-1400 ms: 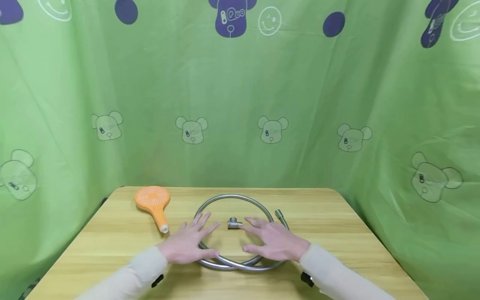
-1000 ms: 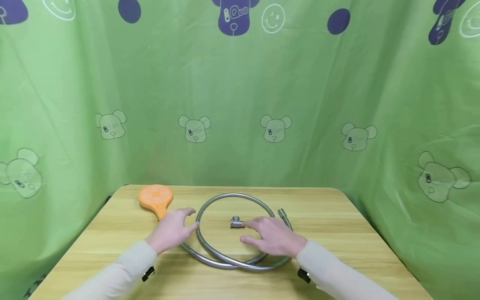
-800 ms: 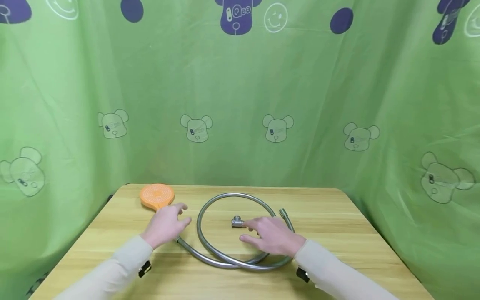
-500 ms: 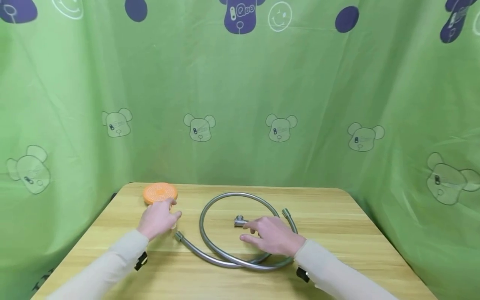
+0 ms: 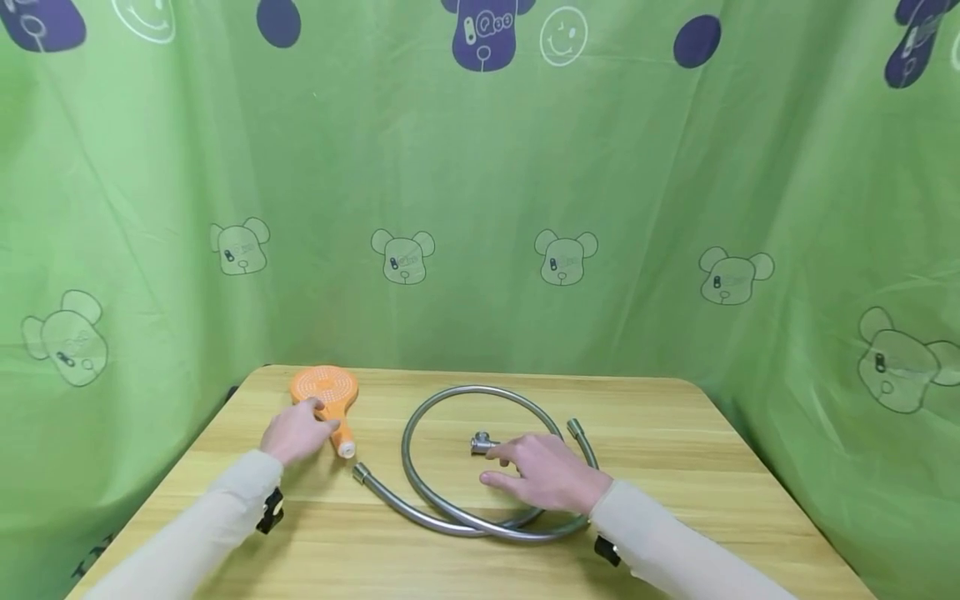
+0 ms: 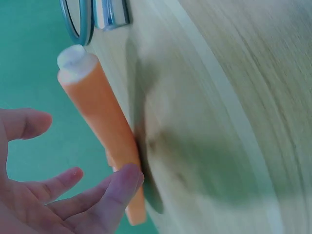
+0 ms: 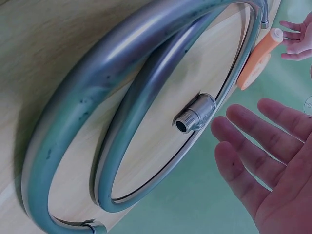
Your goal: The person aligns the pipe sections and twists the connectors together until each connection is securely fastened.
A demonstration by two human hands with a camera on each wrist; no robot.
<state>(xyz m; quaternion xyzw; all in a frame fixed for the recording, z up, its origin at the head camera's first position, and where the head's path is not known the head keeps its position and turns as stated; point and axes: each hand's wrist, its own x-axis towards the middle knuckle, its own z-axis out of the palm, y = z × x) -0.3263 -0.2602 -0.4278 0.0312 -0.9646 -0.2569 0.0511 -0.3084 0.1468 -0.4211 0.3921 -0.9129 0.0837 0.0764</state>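
Note:
An orange handheld shower head [image 5: 325, 385] lies face up at the table's back left, its white handle end toward the person. My left hand [image 5: 296, 432] is beside its handle, fingers spread and loosely bent; in the left wrist view a fingertip overlaps the handle [image 6: 100, 105]. A silver shower hose [image 5: 420, 518] lies coiled mid-table. Over the coil's right side hovers my right hand [image 5: 546, 473], its fingers relaxed and holding nothing. Just left of its fingertips, inside the coil, sits a small chrome pipe fitting [image 5: 480, 443], whose threaded end shows in the right wrist view.
The wooden table [image 5: 675, 533] has rounded back corners. One hose end points at the shower head's handle, the other lies at the coil's right. A green curtain [image 5: 480, 325] printed with bears hangs behind and at both sides.
My left hand has moved left from over the hose to the shower head, passing over its handle to its left side. The right hand stays nearly still, fingers slightly less spread. The view shifts a little.

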